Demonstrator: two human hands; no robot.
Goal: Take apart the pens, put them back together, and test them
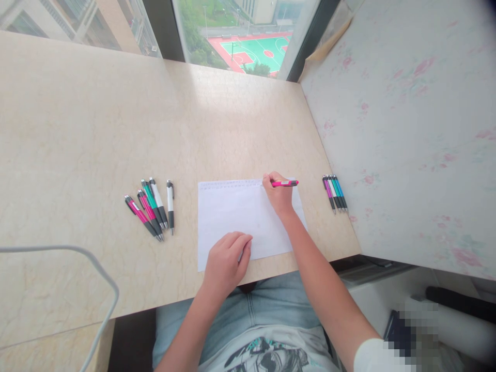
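1. Paper lies flat on the desk near its front edge, with small writing along its top.
2. Right hand rests at the top right of the paper, fingers closed around a pink pen; the pen's tip is hidden behind them.
3. Left hand lies over the paper's lower edge, its fingers bent and narrow, thumb close against them.
4. Left of the paper lies a bunch of pens, with a white pen just beside it.
5. Right of the paper, more pens lie side by side near the flowered wall.
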